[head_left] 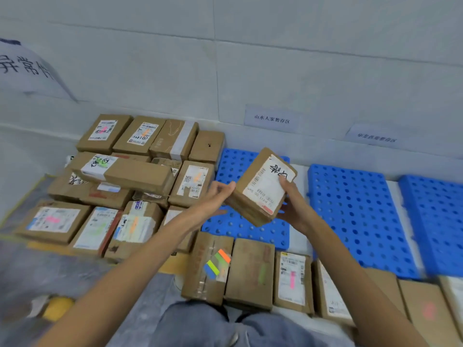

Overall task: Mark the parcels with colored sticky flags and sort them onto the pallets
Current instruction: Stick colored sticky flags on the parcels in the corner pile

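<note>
A brown cardboard parcel (260, 186) with a white label, black handwriting and a red flag near its lower corner is held tilted above the left blue pallet (240, 159). My right hand (292, 206) grips its right side, thumb on the label. My left hand (216, 196) touches its left edge with the fingertips. A pad of colored sticky flags (216, 262), orange, green, yellow and blue, lies on a parcel (208, 269) in front of me.
Several flagged parcels (120, 181) are stacked at left. A row of parcels (292, 281) lies along the near edge. Two more blue pallets (355, 211) (436, 221) lie at right. Paper signs (271, 118) hang on the wall. My knees (225, 326) are at the bottom.
</note>
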`<state>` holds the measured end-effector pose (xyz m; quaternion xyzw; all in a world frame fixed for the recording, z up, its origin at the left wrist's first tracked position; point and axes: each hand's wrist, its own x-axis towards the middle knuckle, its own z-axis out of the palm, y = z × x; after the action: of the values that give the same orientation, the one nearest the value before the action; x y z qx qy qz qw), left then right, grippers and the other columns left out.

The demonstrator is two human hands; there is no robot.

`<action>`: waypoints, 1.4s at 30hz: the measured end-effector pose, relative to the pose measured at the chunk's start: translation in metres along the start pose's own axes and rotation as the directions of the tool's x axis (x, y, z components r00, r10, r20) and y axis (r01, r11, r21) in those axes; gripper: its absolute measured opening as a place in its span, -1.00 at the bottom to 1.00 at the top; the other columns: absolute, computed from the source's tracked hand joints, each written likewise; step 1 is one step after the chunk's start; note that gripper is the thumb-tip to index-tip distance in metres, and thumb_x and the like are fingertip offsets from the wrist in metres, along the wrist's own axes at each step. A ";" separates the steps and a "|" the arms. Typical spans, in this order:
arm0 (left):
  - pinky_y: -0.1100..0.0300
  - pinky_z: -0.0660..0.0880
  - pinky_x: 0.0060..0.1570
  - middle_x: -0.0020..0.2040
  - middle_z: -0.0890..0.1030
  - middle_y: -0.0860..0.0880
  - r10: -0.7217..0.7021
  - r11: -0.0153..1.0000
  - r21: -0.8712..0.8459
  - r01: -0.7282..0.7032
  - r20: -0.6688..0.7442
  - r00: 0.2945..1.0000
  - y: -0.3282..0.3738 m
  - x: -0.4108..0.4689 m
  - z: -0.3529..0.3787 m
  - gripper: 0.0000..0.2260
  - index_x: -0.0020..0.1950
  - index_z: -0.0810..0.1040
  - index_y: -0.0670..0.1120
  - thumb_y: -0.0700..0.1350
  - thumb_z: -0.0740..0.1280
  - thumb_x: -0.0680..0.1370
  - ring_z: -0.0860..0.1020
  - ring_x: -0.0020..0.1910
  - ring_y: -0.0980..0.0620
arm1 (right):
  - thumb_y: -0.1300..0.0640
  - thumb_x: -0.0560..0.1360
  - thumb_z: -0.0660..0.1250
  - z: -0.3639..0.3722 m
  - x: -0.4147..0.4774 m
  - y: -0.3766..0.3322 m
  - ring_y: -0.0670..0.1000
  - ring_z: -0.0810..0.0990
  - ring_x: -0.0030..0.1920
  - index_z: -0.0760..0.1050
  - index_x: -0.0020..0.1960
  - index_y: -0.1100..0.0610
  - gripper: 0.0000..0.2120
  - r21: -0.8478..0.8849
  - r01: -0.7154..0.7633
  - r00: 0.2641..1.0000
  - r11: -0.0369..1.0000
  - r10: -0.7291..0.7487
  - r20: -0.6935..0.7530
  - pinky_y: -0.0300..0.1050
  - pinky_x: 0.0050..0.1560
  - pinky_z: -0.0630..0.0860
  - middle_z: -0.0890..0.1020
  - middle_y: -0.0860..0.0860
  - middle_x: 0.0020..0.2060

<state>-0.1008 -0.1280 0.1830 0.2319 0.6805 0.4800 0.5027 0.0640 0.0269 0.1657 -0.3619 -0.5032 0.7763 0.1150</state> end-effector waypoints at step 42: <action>0.18 0.47 -0.11 -0.20 0.63 -0.04 0.227 0.922 0.384 -0.047 -0.440 0.869 -0.099 0.042 -0.014 -0.93 -0.19 0.61 -0.11 -0.19 0.39 0.50 0.57 -0.16 0.02 | 0.11 0.59 0.20 -0.036 -0.014 0.062 -0.04 0.56 0.05 0.51 0.11 0.07 -0.84 -0.567 0.100 0.958 0.818 -0.234 -0.168 -0.22 0.04 0.50 0.60 -0.04 -0.01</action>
<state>-0.1131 -0.1428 0.0765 0.2435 0.8407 0.4239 0.2327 0.1097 0.0156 0.1101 -0.4211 -0.7189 0.5374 0.1310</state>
